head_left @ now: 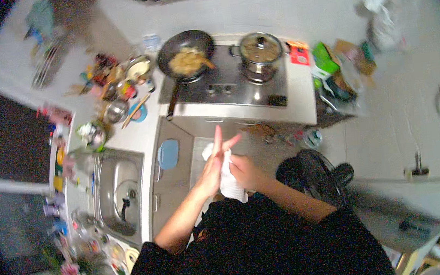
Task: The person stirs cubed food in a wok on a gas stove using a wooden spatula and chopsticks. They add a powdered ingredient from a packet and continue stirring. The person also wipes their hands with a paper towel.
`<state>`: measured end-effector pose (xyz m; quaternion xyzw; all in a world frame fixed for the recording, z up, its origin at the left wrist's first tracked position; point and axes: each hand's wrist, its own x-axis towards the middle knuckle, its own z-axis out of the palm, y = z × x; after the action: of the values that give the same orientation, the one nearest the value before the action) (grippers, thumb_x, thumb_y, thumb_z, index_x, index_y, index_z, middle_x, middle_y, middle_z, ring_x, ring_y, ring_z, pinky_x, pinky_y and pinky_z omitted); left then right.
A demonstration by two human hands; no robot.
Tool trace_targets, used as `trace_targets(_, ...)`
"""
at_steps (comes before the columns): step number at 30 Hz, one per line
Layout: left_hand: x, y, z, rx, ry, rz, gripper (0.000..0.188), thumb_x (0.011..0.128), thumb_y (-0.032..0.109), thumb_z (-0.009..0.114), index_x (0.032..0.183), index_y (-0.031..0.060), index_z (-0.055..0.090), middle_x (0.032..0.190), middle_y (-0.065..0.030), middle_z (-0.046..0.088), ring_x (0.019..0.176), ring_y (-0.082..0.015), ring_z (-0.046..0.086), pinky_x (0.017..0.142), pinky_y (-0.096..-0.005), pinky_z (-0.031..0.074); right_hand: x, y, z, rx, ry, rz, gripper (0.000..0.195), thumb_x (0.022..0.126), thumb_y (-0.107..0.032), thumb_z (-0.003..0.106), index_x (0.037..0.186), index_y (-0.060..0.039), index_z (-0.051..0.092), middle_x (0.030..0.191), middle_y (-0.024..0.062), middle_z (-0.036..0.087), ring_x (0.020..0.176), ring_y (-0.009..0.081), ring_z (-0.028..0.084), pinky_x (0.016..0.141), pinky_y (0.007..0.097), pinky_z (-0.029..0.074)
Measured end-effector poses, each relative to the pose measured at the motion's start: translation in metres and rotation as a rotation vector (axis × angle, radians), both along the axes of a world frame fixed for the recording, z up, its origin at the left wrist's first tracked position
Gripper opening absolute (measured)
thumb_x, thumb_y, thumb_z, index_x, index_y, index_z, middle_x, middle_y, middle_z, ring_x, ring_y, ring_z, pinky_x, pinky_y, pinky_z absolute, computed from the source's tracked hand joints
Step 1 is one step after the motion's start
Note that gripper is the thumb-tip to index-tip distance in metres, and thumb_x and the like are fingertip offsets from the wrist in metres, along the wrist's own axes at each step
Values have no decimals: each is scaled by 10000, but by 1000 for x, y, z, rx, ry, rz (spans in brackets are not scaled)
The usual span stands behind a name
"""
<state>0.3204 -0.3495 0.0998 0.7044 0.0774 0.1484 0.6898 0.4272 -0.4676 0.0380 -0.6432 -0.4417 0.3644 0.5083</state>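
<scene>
In front of my body, my right hand (245,171) grips a white cloth or paper towel (232,187). My left hand (211,173) is flat against it, with straight fingers and the thumb spread. A corner of the white material shows behind the left fingers; how far it wraps around that hand is hidden. Both hands are in the air in front of the cooktop. A black wok (166,55) on the left burner holds pale pieces of food (186,63) and a wooden utensil (206,62). On the right side of the cooktop (235,94) stands a lidded steel pot (260,70).
The wok's handle (172,102) projects over the counter's front edge. To the left is a steel sink (120,178), with chopsticks (135,111), bowls and jars behind it. A red packet (298,53) lies right of the pot. A black bin (309,176) stands near my right arm.
</scene>
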Motion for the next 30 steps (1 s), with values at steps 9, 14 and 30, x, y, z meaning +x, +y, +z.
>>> trace_targets(9,-52,41,-2,30,-199,357,703,1020,473,537,1560,76,326,1593,-207,324,1468,-379,329,1194,-454,288,-20,53,-5,-56,-653,-65,239,970,-199,543,1046,-14,673,974,203,709,902,399,683,791,489,541)
trace_targets(14,-94,48,-4,465,-308,373,829,1013,634,391,1575,40,249,1625,-245,136,1463,-420,289,1183,-503,280,-61,96,-5,-20,-600,72,247,984,-174,529,1075,9,667,987,193,712,908,372,679,797,462,538)
trace_targets(30,-274,183,-152,-198,-331,1354,550,1063,441,439,1392,9,520,1377,-179,565,1210,-301,535,1038,-450,407,-298,285,11,27,-118,785,497,1059,-269,456,1449,40,486,1502,193,491,1369,307,479,1096,386,393)
